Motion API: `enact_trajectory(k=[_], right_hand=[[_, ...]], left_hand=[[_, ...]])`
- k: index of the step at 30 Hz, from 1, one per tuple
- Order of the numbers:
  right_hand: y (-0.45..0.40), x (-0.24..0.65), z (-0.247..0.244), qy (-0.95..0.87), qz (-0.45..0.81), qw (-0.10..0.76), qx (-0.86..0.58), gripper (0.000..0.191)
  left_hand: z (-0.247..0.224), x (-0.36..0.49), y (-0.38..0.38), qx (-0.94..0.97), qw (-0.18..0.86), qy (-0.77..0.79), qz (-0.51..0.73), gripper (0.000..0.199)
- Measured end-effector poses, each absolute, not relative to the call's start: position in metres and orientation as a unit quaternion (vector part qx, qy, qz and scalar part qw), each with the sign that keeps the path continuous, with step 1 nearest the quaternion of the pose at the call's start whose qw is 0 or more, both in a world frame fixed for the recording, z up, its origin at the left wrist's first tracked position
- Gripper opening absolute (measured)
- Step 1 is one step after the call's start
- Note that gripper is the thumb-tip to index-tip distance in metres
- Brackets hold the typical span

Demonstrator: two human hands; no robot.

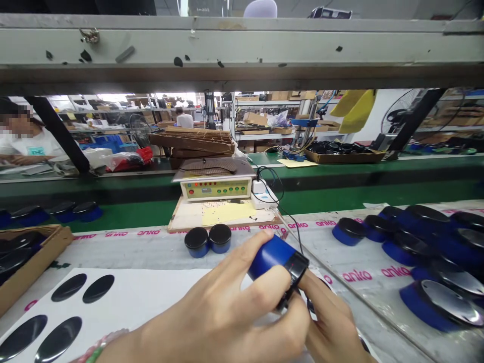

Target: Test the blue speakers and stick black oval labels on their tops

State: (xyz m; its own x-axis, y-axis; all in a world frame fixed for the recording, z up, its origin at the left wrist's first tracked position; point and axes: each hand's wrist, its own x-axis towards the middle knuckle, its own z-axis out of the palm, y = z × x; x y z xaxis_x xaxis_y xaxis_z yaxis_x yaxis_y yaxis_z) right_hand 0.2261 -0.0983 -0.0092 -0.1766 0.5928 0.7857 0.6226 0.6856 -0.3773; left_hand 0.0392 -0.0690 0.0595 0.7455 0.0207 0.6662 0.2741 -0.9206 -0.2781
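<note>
A blue round device [270, 259] with a black rim is tilted up above the bench, held between the fingers of my left hand [227, 307]. My right hand [333, 322] comes in from the right, its fingers curled against the device's lower black side. Part of those fingertips is hidden behind my left hand, so anything small in them cannot be made out. A thin black cable [298, 232] drops behind the device. Just beyond, two similar blue devices with black tops [196, 242] stand side by side on the bench covering.
Several blue-and-black devices [410, 247] crowd the right side. Glossy black discs [69, 287] lie on a white sheet [151, 287] at left, beside a cardboard box [36, 272]. A control box with buttons [217, 189] stands ahead. A metal beam [242, 48] spans overhead; people sit beyond.
</note>
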Motion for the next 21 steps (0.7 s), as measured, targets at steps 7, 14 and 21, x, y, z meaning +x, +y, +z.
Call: enact_trajectory(k=[7, 14, 21], right_hand=[[-0.097, 0.235, -0.018, -0.774, 0.000, 0.474, -0.420, 0.011], [-0.099, 0.287, -0.032, -0.841, -0.140, 0.288, -0.437, 0.017], [-0.071, 0.380, -0.021, -0.531, -0.135, 0.171, -0.819, 0.042]], left_hand=[[0.050, 0.039, -0.058, -0.921, 0.105, -0.162, -0.340, 0.031], [0.015, 0.060, -0.017, -0.947, -0.067, -0.265, -0.170, 0.058], [-0.022, 0.056, 0.040, -0.907, -0.058, -0.373, -0.187, 0.045]])
